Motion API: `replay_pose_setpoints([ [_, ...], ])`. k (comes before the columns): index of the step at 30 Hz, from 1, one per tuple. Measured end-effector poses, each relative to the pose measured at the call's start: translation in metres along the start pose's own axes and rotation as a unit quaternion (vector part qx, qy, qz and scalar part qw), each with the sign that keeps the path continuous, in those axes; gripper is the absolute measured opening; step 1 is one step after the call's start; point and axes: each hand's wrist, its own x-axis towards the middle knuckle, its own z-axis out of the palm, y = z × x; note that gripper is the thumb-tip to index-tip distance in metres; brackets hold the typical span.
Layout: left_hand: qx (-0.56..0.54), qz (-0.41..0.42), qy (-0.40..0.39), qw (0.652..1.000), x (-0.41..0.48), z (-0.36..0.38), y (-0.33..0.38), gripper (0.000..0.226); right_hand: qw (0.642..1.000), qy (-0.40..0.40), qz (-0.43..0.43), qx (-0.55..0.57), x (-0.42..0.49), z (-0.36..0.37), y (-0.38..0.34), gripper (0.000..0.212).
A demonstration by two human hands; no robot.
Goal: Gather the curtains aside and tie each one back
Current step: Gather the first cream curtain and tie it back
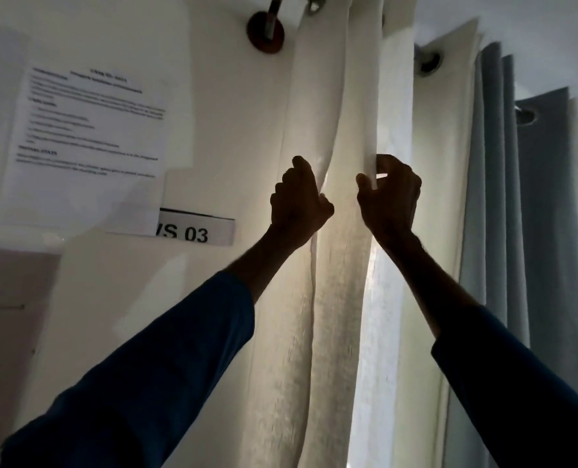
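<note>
Cream curtain (328, 298) hangs lengthwise straight ahead; left hand (297, 201) and right hand (390, 197), level, each pinch 1 fold, grey curtain (534, 231) rightward.

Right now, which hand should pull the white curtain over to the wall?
Probably the left hand: it already grips a fold of the white curtain on the wall side. The right hand pinches the inner edge, farther away.
</note>
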Motion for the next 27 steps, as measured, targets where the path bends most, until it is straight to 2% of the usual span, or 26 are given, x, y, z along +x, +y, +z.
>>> replay_pose_setpoints([
  [2,0.011,-0.017,-0.005,1.000,0.009,-0.007,0.002,0.039,1.000,0.003,0.018,0.003,0.012,0.001,-0.002,0.024],
  [5,-0.025,-0.001,-0.005,1.000,0.014,-0.017,0.003,0.013,1.000,0.007,0.008,0.009,0.006,0.000,-0.009,0.025],
  [9,-0.076,0.026,-0.025,0.996,0.017,-0.028,0.009,0.033,0.998,-0.014,-0.052,0.043,-0.015,0.002,-0.023,0.020],
  [14,-0.091,0.026,-0.069,0.993,0.021,-0.040,0.018,0.029,0.995,-0.032,-0.091,0.030,-0.030,0.006,-0.034,0.015],
  [19,-0.152,-0.019,-0.091,0.984,0.017,-0.041,0.021,0.033,0.994,-0.034,-0.099,0.023,-0.036,-0.001,-0.032,0.016],
  [23,-0.257,-0.097,-0.134,0.952,0.017,-0.038,0.027,0.039,0.992,-0.045,-0.114,0.026,-0.043,-0.005,-0.034,0.010],
  [25,-0.249,-0.107,-0.142,0.952,0.018,-0.038,0.032,0.043,0.991,-0.060,-0.115,0.029,-0.045,-0.007,-0.034,0.007],
  [27,-0.202,-0.084,-0.129,0.967,0.019,-0.037,0.035,0.043,0.989,-0.080,-0.118,0.037,-0.043,-0.011,-0.032,0.007],
])
